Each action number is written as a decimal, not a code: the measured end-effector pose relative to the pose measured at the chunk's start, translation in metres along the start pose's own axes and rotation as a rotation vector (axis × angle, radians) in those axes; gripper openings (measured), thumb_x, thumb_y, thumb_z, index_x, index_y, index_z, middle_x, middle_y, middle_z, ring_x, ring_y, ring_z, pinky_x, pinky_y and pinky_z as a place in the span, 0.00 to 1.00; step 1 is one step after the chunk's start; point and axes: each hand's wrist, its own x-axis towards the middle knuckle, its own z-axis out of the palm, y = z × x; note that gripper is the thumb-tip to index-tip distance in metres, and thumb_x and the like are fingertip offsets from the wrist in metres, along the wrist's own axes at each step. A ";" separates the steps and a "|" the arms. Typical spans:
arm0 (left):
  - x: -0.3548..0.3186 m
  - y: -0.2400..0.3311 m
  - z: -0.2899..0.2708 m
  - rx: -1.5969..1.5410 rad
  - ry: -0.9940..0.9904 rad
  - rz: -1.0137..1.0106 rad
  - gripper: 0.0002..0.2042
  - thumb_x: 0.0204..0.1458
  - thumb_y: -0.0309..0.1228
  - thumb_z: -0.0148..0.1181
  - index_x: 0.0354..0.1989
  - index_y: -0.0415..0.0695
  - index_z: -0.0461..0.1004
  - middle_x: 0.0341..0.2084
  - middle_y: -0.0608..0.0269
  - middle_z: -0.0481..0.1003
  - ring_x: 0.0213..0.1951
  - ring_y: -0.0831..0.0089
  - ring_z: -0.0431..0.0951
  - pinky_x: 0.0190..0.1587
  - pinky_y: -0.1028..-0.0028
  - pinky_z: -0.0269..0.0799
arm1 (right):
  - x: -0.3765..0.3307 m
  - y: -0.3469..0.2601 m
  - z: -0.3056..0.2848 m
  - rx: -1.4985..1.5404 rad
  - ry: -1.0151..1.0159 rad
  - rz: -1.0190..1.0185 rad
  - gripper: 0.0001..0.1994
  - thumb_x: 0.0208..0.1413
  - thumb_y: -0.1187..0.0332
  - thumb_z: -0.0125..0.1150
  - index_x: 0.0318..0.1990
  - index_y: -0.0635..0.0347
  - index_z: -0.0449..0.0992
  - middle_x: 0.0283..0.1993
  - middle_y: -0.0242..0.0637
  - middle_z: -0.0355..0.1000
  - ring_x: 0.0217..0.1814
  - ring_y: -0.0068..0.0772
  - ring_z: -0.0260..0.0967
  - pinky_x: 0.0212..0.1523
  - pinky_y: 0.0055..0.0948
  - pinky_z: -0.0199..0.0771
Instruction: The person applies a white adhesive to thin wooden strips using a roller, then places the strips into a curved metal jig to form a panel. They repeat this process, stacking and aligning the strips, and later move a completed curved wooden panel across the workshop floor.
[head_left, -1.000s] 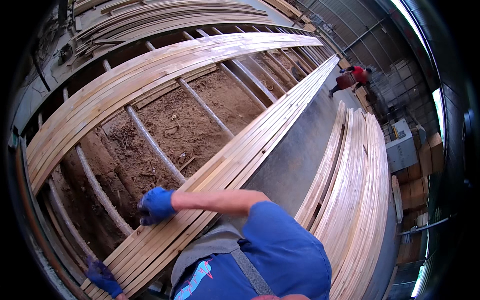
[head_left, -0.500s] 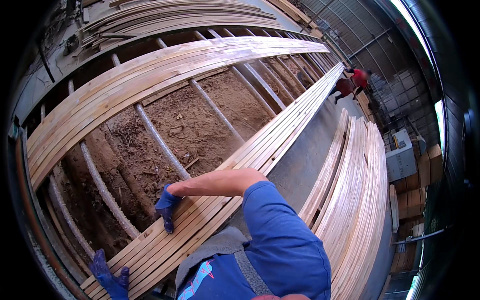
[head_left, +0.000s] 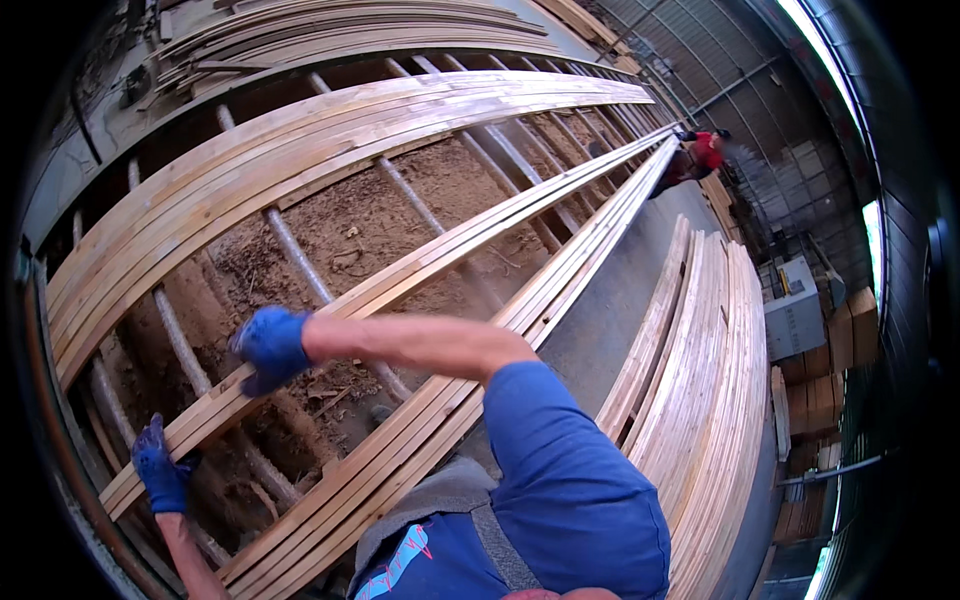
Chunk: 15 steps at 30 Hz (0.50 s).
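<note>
Both gloved hands — left hand (head_left: 160, 470), right hand (head_left: 270, 347) — on planks (head_left: 400, 285) (fingers hidden)

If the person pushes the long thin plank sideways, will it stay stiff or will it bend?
The plank looks very long and thin, so it would probably flex and sag between the metal rails. Both gloved hands, left hand and right hand, grip one end; the far end would likely lag and whip.

- Right hand (head_left: 270, 346), in a blue glove, is at about 9 o'clock of the view, arm bare and stretched across from the blue short sleeve, fingers curled down in a closed grip.
- Left hand (head_left: 160, 468), also blue-gloved, sits low at 8 o'clock, forearm rising from the lower edge, fingers wrapped shut.
</note>
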 end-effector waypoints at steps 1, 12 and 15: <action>-0.001 -0.010 0.009 0.010 0.009 0.013 0.40 0.27 0.34 0.73 0.56 0.42 0.64 0.40 0.51 0.71 0.45 0.52 0.69 0.52 0.59 0.62 | -0.020 -0.009 0.014 0.273 0.235 -0.136 0.22 0.44 0.47 0.59 0.32 0.60 0.77 0.31 0.48 0.74 0.34 0.49 0.73 0.36 0.40 0.74; -0.001 -0.015 0.010 0.001 -0.111 -0.026 0.39 0.28 0.36 0.73 0.54 0.43 0.65 0.43 0.48 0.70 0.48 0.49 0.69 0.53 0.58 0.62 | -0.098 -0.011 0.076 0.317 -0.446 0.030 0.38 0.46 0.30 0.48 0.39 0.62 0.76 0.35 0.51 0.75 0.40 0.53 0.72 0.41 0.43 0.72; 0.002 -0.013 0.010 0.012 -0.093 -0.008 0.38 0.27 0.37 0.74 0.53 0.42 0.66 0.42 0.47 0.70 0.47 0.48 0.69 0.52 0.57 0.63 | -0.092 -0.011 0.053 0.169 -0.262 0.051 0.37 0.41 0.30 0.53 0.34 0.62 0.76 0.28 0.50 0.74 0.33 0.52 0.73 0.36 0.43 0.73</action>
